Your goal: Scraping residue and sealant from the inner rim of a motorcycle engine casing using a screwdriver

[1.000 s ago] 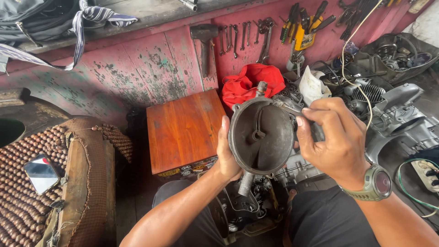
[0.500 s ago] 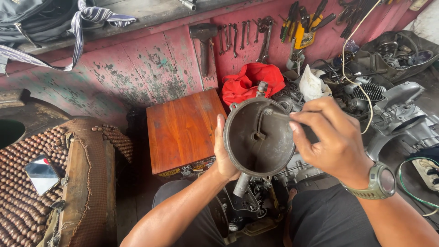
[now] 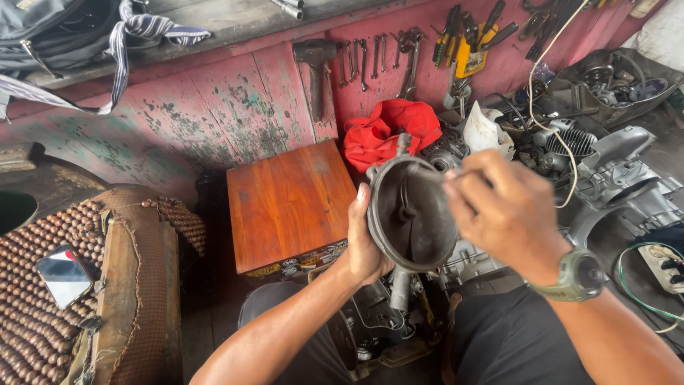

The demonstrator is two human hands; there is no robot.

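My left hand (image 3: pixel 365 242) grips a round, dark, greasy metal engine cover (image 3: pixel 407 214) by its left rim, holding it up over my lap with its hollow side facing me. A metal stub (image 3: pixel 399 289) sticks down from it. My right hand (image 3: pixel 502 210), with a green watch (image 3: pixel 578 275) on the wrist, is closed on a thin tool (image 3: pixel 436 173) whose tip reaches into the cover's upper right edge. Most of the tool is hidden by my fingers.
A small wooden box-table (image 3: pixel 288 203) stands left of the cover. Behind it lie a red rag (image 3: pixel 388 132), engine parts (image 3: pixel 613 171) and wrenches hung on the red wall (image 3: pixel 214 93). A beaded seat (image 3: pixel 43 285) with a phone (image 3: pixel 63 274) is at left. A power strip (image 3: pixel 662 264) lies at right.
The cover has turned, its hollow face now angled more to the right and seen more edge-on. My right hand has shifted slightly left and lower with the tool at the rim.
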